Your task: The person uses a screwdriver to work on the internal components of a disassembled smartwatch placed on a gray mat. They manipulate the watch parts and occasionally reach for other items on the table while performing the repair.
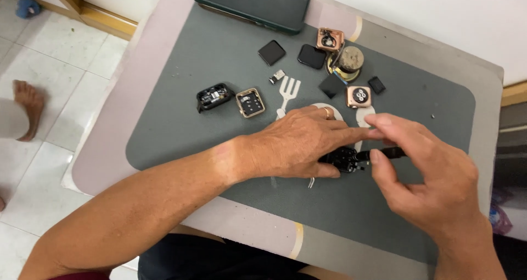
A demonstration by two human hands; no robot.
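The left hand (299, 143) lies flat over a small black watch body (343, 159), fingers closed on it to pin it to the grey mat (175, 132) so it cannot slide. Just right of the watch body, the right hand (433, 175) pinches a thin black tool (384, 152) between thumb and forefinger, tip at the case. Beyond the watch body, spare cases and dark square screens (272, 52) lie spread apart, each easy to pick out. Farthest from it, at the table (110, 148) edge, a dark green phone (252, 4) lies out of the way.

phone (251, 4) behind watch parts (318, 71) | parts on mat (175, 126) | mat on table (104, 148)
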